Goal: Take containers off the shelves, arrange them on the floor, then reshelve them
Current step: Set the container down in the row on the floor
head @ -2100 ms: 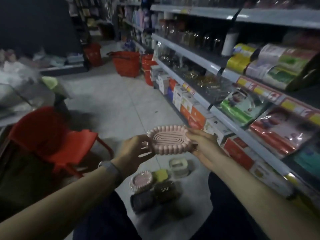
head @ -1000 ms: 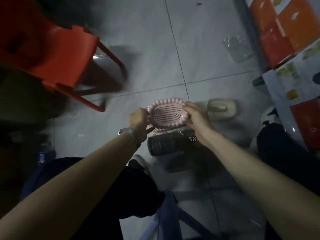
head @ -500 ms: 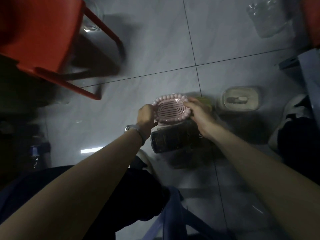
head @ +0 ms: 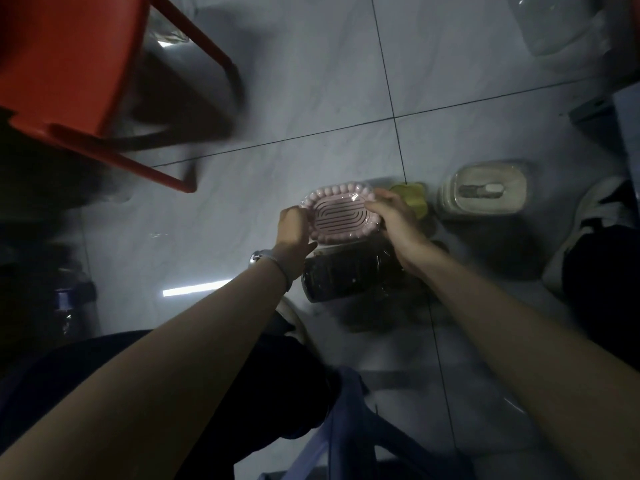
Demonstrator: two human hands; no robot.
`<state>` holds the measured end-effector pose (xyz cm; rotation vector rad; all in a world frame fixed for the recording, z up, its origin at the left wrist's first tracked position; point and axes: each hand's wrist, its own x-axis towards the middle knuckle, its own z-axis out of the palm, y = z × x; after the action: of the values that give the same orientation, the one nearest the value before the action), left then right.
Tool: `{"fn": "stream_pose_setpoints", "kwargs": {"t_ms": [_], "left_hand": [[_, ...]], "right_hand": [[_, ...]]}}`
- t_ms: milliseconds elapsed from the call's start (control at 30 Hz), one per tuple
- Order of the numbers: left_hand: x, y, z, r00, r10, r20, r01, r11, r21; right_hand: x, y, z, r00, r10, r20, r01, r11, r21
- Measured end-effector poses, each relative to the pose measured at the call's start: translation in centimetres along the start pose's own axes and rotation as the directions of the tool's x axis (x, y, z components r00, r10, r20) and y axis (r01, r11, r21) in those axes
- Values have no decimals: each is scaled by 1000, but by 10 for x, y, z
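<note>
Both hands (head: 292,233) (head: 394,220) hold a pink dish (head: 341,213) above dark jars (head: 349,273).

Dim indoor room, grey tiled floor (head: 311,81), red plastic chair (head: 69,57), plastic-wrapped pink dish (head: 337,216)

Both arms reach downward; left hand (head: 294,230) and right hand (head: 394,221) each grip one end of pink bead-rimmed oval dish (head: 337,216).
</note>
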<state>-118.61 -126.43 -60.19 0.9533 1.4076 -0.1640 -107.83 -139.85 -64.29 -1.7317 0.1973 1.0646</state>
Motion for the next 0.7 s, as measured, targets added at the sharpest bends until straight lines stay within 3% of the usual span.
{"fn": "stream_pose_setpoints", "kwargs": {"t_ms": [500,700], "left_hand": [[-11,5,-7,998,34,-52,-33,999,13],[-18,5,-12,989,42,-141,-16,983,184]], "right_hand": [[-9,4,6,995,-60,76,69,990,-119],[-19,-5,3,999,-51,4,50,969,-244]]}}
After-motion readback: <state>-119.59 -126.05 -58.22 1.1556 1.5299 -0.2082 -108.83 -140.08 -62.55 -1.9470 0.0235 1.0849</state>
